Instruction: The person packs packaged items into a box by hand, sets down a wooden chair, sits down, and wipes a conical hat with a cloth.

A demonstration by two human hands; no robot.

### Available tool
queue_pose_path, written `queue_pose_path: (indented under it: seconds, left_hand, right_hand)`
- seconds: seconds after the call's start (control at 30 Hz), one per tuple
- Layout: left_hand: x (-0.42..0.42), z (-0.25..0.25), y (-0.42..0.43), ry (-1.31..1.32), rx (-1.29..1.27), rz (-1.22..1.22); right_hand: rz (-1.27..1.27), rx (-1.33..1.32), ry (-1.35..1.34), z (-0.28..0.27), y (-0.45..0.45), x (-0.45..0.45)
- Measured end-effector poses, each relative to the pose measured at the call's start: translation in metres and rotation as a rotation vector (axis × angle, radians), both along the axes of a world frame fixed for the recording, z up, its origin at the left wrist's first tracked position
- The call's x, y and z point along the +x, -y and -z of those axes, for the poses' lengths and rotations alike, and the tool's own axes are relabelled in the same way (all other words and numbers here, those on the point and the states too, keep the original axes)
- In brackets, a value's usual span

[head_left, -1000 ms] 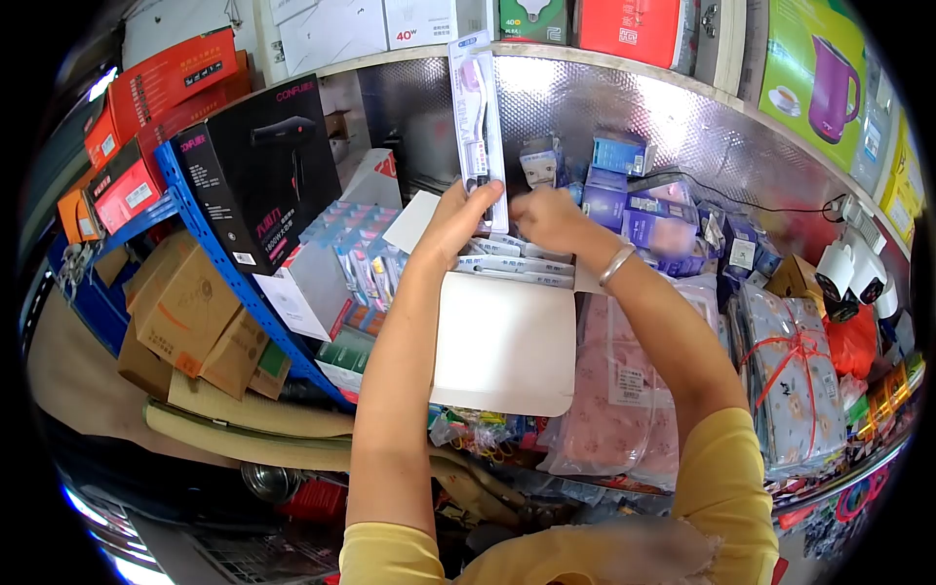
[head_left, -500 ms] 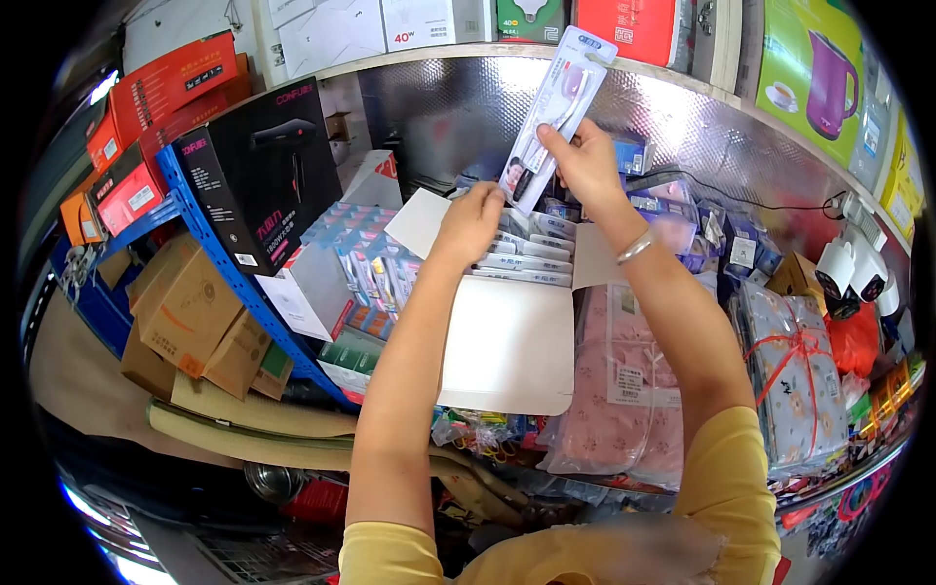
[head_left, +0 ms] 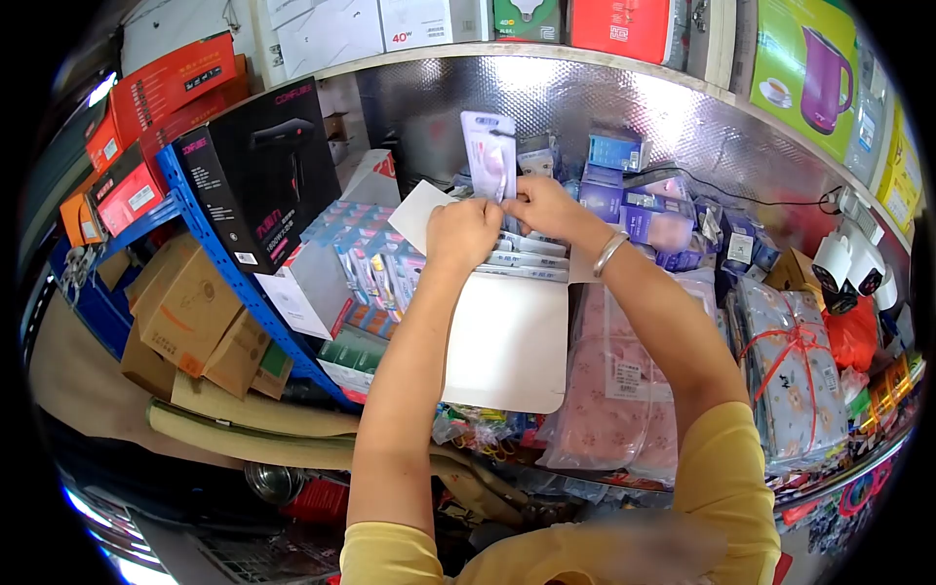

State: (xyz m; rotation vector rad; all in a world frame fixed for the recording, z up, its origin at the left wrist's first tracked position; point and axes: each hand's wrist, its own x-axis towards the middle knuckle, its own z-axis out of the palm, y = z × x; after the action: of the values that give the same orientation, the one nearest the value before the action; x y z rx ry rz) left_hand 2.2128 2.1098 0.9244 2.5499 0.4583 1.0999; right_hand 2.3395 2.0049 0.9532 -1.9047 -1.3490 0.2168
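A long, narrow packaged toothbrush (head_left: 489,154) stands nearly upright at the back of an open white carton (head_left: 509,336). My right hand (head_left: 544,208) is closed on the right edge of the pack. Against its lower left side, my left hand (head_left: 465,232) has its fingers closed on the pack. Both hands hide the pack's lower end, so I cannot tell how deep it sits. Several similar packs (head_left: 526,260) lie in a row inside the carton, below my hands. The carton's front flap hangs open toward me.
Clear-wrapped toothbrushes (head_left: 375,263) and a black hair dryer box (head_left: 263,180) stand at the left. Purple packs (head_left: 653,214) are behind on the right. Wrapped pink fabric (head_left: 624,390), a tied grey bundle (head_left: 795,370) and a white camera (head_left: 846,261) lie right. A shelf edge (head_left: 546,49) runs above.
The packaged toothbrush has come down and left, from tilted above the carton to nearly upright at its back. My right hand has moved down and left, close beside my left hand.
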Motion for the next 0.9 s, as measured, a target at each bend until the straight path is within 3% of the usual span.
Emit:
queue_pose_path:
  seconds: [0.17, 0.23, 0.3, 0.4, 0.43, 0.6, 0.63, 0.7, 0.73, 0.77, 0.83, 0.9]
  left_hand:
    - [-0.003, -0.001, 0.001, 0.003, 0.009, 0.018]
    - [-0.003, 0.0, 0.0, 0.022, 0.02, 0.016]
    - [0.0, 0.002, 0.0, 0.035, 0.031, 0.021]
    - [0.001, 0.004, 0.0, 0.044, 0.05, 0.016]
    - [0.001, 0.004, 0.0, 0.044, 0.046, 0.005]
    - [-0.004, 0.0, 0.001, 0.044, 0.009, 0.033]
    - [-0.001, 0.003, 0.0, 0.083, 0.029, 0.019]
    - [0.003, 0.006, -0.001, 0.117, 0.045, 0.013]
    - [0.003, 0.005, -0.002, 0.108, 0.004, 0.016]
    - [0.001, 0.004, -0.002, 0.099, -0.034, 0.021]
    - [-0.002, -0.001, 0.0, 0.107, -0.042, 0.041]
    - [-0.003, -0.001, 0.002, 0.228, -0.084, 0.043]
  right_hand:
    - [0.032, 0.334, 0.114, 0.0, -0.005, 0.01]
    - [0.053, 0.543, 0.005, -0.019, -0.005, -0.004]
    - [0.063, 0.493, -0.094, -0.035, -0.001, -0.019]
    - [0.165, 0.404, 0.282, -0.034, -0.003, -0.027]
    - [0.21, 0.235, 0.339, -0.03, 0.0, -0.032]
    - [0.134, 0.689, 0.629, -0.009, -0.01, -0.026]
    - [0.133, 0.687, 0.625, -0.005, -0.011, -0.02]
    - [-0.008, 0.179, 0.858, 0.01, -0.015, -0.001]
    - [-0.192, -0.287, 0.572, 0.02, -0.019, 0.004]
    - [-0.186, -0.287, 0.568, 0.021, -0.013, 0.001]
    - [-0.212, 0.064, 0.297, 0.016, 0.002, -0.004]
    - [-0.168, 0.128, 0.258, -0.005, 0.026, -0.014]
